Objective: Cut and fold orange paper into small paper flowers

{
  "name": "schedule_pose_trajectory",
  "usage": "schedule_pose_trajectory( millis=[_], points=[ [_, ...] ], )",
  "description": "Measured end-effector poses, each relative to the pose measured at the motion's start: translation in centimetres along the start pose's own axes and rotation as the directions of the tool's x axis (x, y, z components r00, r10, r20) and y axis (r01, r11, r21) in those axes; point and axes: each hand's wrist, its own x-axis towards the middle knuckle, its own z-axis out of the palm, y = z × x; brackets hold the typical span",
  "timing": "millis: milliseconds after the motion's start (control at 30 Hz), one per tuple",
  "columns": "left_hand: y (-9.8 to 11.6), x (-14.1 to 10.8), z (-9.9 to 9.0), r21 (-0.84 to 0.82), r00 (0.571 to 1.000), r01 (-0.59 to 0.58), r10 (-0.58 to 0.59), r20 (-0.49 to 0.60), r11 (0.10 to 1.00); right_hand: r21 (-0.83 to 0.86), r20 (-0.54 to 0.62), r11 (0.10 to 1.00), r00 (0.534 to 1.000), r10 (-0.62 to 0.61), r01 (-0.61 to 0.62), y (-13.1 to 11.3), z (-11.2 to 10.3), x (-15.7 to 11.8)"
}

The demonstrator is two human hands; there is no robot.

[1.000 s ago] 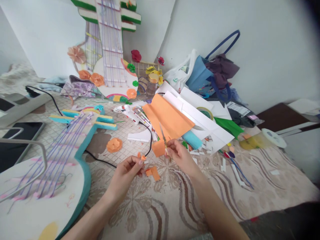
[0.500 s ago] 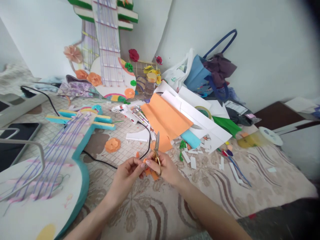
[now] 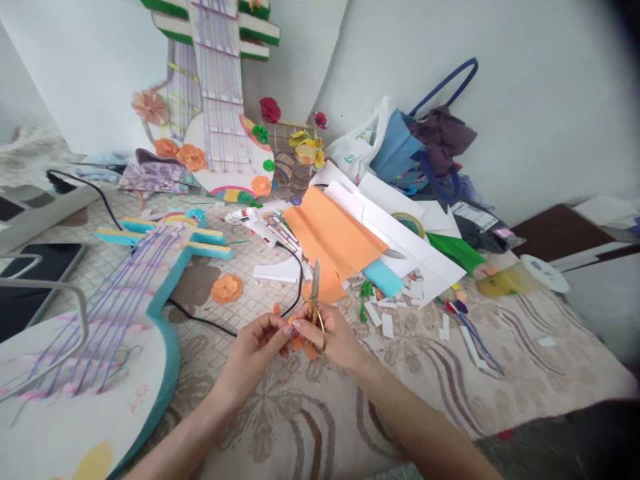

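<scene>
Close together at the front middle of the table, both hands pinch a small piece of orange paper (image 3: 293, 321). My left hand (image 3: 261, 339) is closed on it with thumb and fingertips. My right hand (image 3: 333, 333) touches the same piece with its thumb and also keeps hold of gold-handled scissors (image 3: 315, 300), blades pointing up and away. More orange paper (image 3: 311, 351) shows just below the fingers, partly hidden. An orange paper flower (image 3: 227, 289) lies on the cloth to the left. Behind the hands is a large orange sheet (image 3: 340, 233).
A turquoise-edged guitar model (image 3: 165, 333) fills the left side; a taller guitar model (image 3: 220, 133) stands behind. A glue gun (image 3: 260, 227) and its black cable (image 3: 205, 321) lie near the hands. White paper scraps (image 3: 387, 325), white sheets and bags are to the right.
The view has shifted very slightly, moving everything a little to the right. Both hands keep nearly the same pose around the orange piece, and the scissors stay in my right hand.
</scene>
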Motion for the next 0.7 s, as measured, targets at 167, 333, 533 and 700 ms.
schedule_pose_trajectory(
  millis=[167,333,533,700],
  points=[
    [0.1,-0.1,-0.2,-0.079,1.0,0.002,-0.003,-0.016,0.997,-0.026,0.025,0.999,0.999,-0.036,0.036,0.5,0.0,-0.1],
    [0.2,-0.1,-0.7,-0.224,0.997,-0.053,0.038,-0.073,0.973,-0.168,0.113,0.979,0.989,-0.095,0.113,0.7,-0.1,-0.8],
    [0.6,-0.1,-0.7,-0.306,0.99,-0.098,0.061,-0.127,0.947,-0.348,0.198,0.932,0.98,-0.03,0.099,0.5,0.0,-1.7],
    [0.6,-0.3,-0.6,-0.344,0.985,-0.133,0.086,-0.151,0.929,-0.445,0.166,0.891,0.986,-0.023,0.096,1.2,0.3,-1.9]
  ],
)
